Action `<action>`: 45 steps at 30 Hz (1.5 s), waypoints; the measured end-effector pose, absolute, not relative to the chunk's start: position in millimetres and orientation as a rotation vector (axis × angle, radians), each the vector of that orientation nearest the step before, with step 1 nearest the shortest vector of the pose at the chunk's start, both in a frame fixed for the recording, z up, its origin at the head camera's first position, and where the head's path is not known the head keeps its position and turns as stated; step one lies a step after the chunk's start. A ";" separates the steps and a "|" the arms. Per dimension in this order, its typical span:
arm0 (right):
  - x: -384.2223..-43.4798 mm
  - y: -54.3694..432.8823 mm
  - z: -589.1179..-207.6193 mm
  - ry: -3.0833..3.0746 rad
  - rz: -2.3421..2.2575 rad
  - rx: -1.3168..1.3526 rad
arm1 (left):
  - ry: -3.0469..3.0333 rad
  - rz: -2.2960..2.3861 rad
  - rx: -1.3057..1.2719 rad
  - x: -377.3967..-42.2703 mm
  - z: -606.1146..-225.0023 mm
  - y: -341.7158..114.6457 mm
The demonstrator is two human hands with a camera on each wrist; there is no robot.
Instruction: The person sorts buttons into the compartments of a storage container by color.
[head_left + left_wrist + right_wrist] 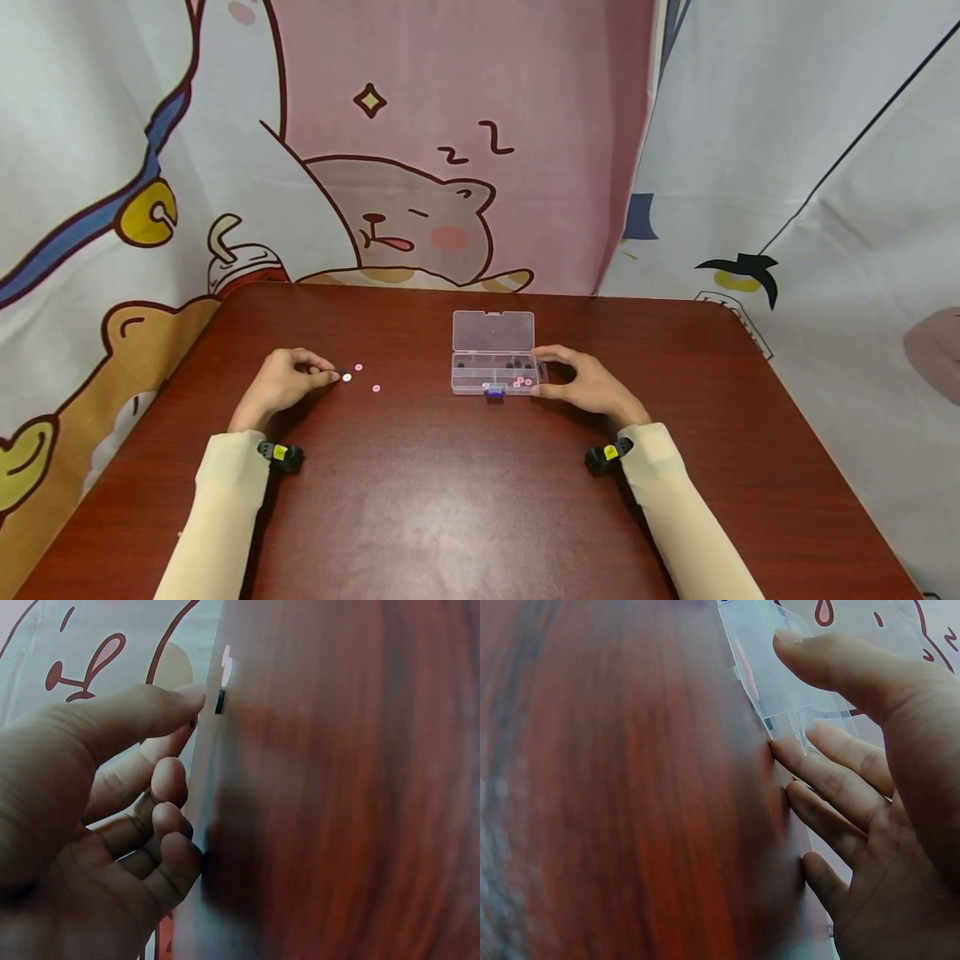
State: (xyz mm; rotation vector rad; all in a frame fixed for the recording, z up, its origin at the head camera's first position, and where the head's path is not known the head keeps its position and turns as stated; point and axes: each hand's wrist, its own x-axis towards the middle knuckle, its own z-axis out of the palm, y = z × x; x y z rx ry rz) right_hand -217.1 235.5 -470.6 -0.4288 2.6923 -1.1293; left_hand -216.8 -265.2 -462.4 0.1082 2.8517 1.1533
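Note:
My left hand (288, 379) is at the left of the table, with thumb and index fingertip pinched on a small black piece (193, 722), mostly hidden between them. Just past those fingertips, a black disc (220, 701) lies on the table. Close by are a white disc (347, 377) and two pink discs, one farther back (358, 367) and one nearer (377, 388). A clear plastic compartment box (468, 389) stands with its lid (492, 332) raised at the back. My right hand (585, 382) grips its right end, thumb at the front corner and fingers behind.
Inside the box, black discs (517, 364) lie in the back compartments and pink discs (522, 382) in the front right. A blue-purple clasp (495, 395) juts from its front edge. A printed cloth (570, 167) hangs behind the brown table (420, 500).

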 end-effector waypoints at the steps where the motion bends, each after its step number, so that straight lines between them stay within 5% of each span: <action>1: -217.4 235.4 -470.7 2.694 -1.126 -0.427 | 2.856 1.157 0.113 -216.9 -462.5 -264.2; 45: -217.2 235.5 -472.1 2.685 -1.139 -0.421 | 3.007 1.494 0.596 -217.4 -450.8 -182.0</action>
